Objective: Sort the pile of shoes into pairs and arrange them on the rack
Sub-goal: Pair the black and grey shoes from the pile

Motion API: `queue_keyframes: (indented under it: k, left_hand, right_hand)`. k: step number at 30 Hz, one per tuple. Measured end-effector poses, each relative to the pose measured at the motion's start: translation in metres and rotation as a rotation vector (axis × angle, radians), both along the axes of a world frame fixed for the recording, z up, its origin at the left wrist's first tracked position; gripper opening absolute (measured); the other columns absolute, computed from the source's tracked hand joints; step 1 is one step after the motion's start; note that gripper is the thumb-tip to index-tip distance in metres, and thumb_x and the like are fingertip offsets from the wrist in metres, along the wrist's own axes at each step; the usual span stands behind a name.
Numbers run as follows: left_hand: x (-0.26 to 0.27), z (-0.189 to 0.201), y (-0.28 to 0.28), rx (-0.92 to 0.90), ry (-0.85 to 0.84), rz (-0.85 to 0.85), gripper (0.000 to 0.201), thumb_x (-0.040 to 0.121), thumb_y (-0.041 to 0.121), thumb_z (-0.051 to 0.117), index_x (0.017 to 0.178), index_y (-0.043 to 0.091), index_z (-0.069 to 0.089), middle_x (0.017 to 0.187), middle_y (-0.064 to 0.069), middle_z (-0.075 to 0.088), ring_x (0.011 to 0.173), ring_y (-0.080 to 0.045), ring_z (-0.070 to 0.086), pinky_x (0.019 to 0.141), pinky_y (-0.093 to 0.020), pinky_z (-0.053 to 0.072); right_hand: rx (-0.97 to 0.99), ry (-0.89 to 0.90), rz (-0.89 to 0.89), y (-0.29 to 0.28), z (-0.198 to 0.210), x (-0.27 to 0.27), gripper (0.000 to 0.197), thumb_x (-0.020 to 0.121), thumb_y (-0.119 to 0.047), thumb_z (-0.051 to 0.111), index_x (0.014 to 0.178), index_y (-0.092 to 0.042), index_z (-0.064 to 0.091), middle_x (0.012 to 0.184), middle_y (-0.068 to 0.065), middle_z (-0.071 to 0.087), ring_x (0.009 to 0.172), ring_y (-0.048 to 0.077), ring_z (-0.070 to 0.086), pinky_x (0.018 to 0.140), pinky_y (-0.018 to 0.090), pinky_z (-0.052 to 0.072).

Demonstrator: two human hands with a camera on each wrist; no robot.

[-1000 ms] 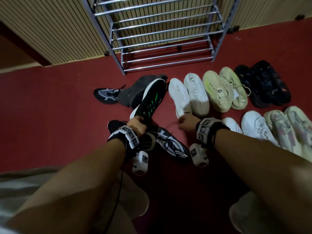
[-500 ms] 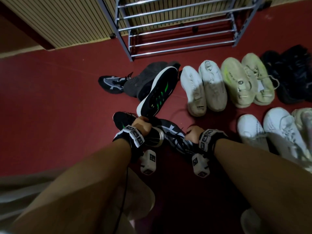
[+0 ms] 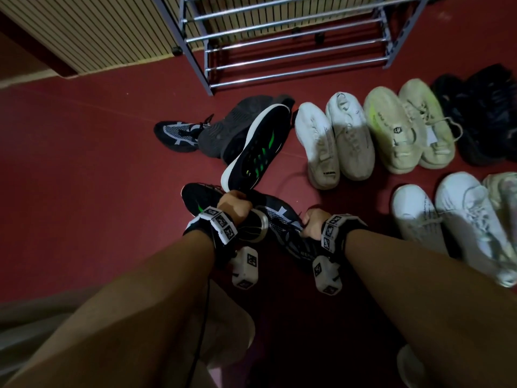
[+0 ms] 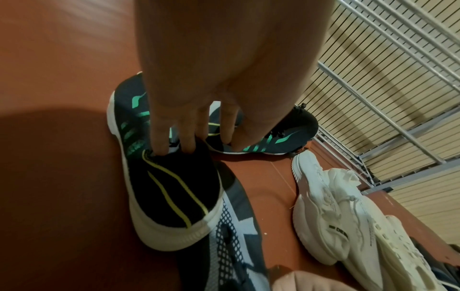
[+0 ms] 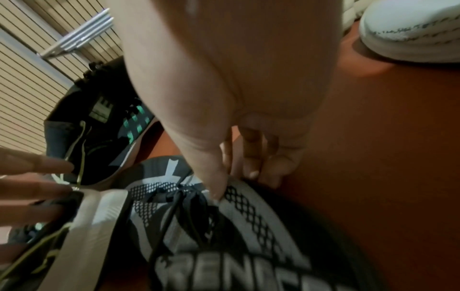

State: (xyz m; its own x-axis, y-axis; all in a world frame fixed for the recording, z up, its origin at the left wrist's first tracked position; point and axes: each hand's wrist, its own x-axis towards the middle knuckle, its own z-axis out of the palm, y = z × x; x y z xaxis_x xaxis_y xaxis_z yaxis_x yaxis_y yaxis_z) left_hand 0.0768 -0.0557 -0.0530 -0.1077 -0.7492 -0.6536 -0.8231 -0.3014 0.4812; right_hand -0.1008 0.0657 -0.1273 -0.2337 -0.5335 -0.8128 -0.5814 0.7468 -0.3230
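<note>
My left hand (image 3: 233, 204) grips two black green-striped shoes by their collars: the near one (image 4: 174, 187) on the red floor and the second (image 3: 257, 152) tilted on its side beyond. Left-hand fingers (image 4: 159, 141) reach into the near collar. My right hand (image 3: 310, 224) holds a black-and-white mesh shoe (image 3: 279, 219), which lies against the near black shoe. Its thumb (image 5: 219, 189) presses the shoe's upper edge and the fingers curl under the side. A matching mesh shoe (image 3: 179, 133) lies farther left. The metal rack (image 3: 293, 46) stands by the wall.
A grey shoe (image 3: 232, 127) lies sole-up behind the tilted black shoe. Pairs stand in rows on the right: white (image 3: 333, 141), pale yellow-green (image 3: 408, 127), black (image 3: 481, 113) and another white pair (image 3: 447, 219). Bare red floor (image 3: 84, 163) spreads to the left.
My right hand has moved left from beside the white pair and taken hold of the black-and-white mesh shoe. The left hand keeps its grip on the black shoes.
</note>
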Motion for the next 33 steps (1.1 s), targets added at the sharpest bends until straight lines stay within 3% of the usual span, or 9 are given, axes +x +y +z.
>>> queue_keyframes:
  k: [8,11,14,16,20,22,25,28,33]
  left_hand:
    - [-0.003,0.003,0.000,0.022,0.013,0.014,0.030,0.086,0.005,0.058,0.114,0.012,0.068,0.107,-0.007,0.061,0.098,-0.026,0.060,0.086,-0.030,0.050]
    - [-0.007,0.009,-0.003,0.008,0.003,-0.031,0.027,0.085,0.005,0.059,0.110,0.005,0.070,0.105,-0.007,0.065,0.101,-0.026,0.063,0.080,-0.027,0.048]
    - [-0.012,0.021,-0.008,-0.009,0.021,-0.039,0.028,0.083,0.009,0.061,0.109,0.009,0.071,0.112,-0.012,0.069,0.101,-0.028,0.065,0.085,-0.032,0.054]
    - [-0.014,0.028,-0.014,-0.030,0.033,-0.034,0.028,0.083,0.009,0.060,0.109,0.008,0.071,0.112,-0.015,0.069,0.100,-0.032,0.066,0.087,-0.037,0.055]
    - [-0.012,0.046,-0.033,-0.094,0.057,0.029,0.020,0.082,0.006,0.058,0.097,0.003,0.072,0.095,-0.016,0.071,0.081,-0.031,0.067,0.072,-0.037,0.056]
    - [-0.007,0.052,-0.047,-0.110,0.041,0.016,0.017,0.083,0.006,0.058,0.093,-0.001,0.070,0.093,-0.016,0.070,0.075,-0.026,0.062,0.062,-0.027,0.049]
    - [-0.001,0.054,-0.075,-0.147,0.059,0.105,0.022,0.086,0.005,0.060,0.103,-0.005,0.069,0.099,-0.020,0.068,0.086,-0.031,0.063,0.064,-0.026,0.043]
    - [0.006,0.048,-0.109,-0.163,0.080,0.213,0.025,0.087,0.009,0.062,0.109,-0.001,0.066,0.088,-0.013,0.064,0.067,-0.024,0.057,0.052,-0.023,0.041]
    - [0.021,0.012,-0.157,-0.158,0.106,0.370,0.031,0.089,0.008,0.059,0.119,0.003,0.062,0.106,-0.016,0.065,0.079,-0.027,0.060,0.065,-0.027,0.046]
  right_hand:
    - [-0.029,-0.068,0.033,0.000,0.016,-0.001,0.031,0.080,-0.023,0.072,0.107,-0.009,0.070,0.100,0.005,0.067,0.096,0.022,0.063,0.090,0.027,0.050]
    - [-0.088,-0.059,0.044,-0.006,0.036,-0.008,0.027,0.077,-0.026,0.071,0.101,-0.012,0.072,0.088,0.001,0.063,0.082,0.017,0.058,0.077,0.025,0.049]
    - [-0.115,-0.050,0.127,-0.016,0.070,-0.020,0.017,0.074,-0.021,0.068,0.071,-0.005,0.064,0.068,0.006,0.060,0.065,0.021,0.056,0.061,0.028,0.046]
    - [-0.147,-0.015,0.128,-0.022,0.092,-0.030,0.018,0.075,-0.021,0.067,0.070,-0.005,0.061,0.069,0.009,0.062,0.068,0.023,0.059,0.064,0.032,0.049]
    - [-0.317,0.039,-0.075,-0.027,0.126,-0.060,0.018,0.076,-0.023,0.070,0.072,-0.007,0.064,0.070,0.005,0.063,0.071,0.020,0.059,0.060,0.024,0.044]
    - [-0.424,0.002,-0.215,-0.034,0.137,-0.069,0.015,0.077,-0.019,0.073,0.071,-0.011,0.062,0.068,0.002,0.061,0.067,0.018,0.059,0.053,0.022,0.041]
    - [-0.543,-0.082,-0.448,-0.052,0.146,-0.070,0.015,0.072,-0.011,0.075,0.077,-0.007,0.062,0.067,0.007,0.062,0.063,0.022,0.060,0.057,0.034,0.053]
    - [-0.619,-0.135,-0.558,-0.078,0.147,-0.061,0.014,0.069,-0.010,0.075,0.075,-0.010,0.062,0.069,0.005,0.064,0.067,0.021,0.060,0.067,0.037,0.054]
    - [-0.709,-0.340,-0.754,-0.113,0.146,-0.039,0.015,0.079,0.005,0.068,0.091,0.005,0.061,0.075,0.011,0.064,0.061,0.016,0.062,0.048,0.019,0.050]
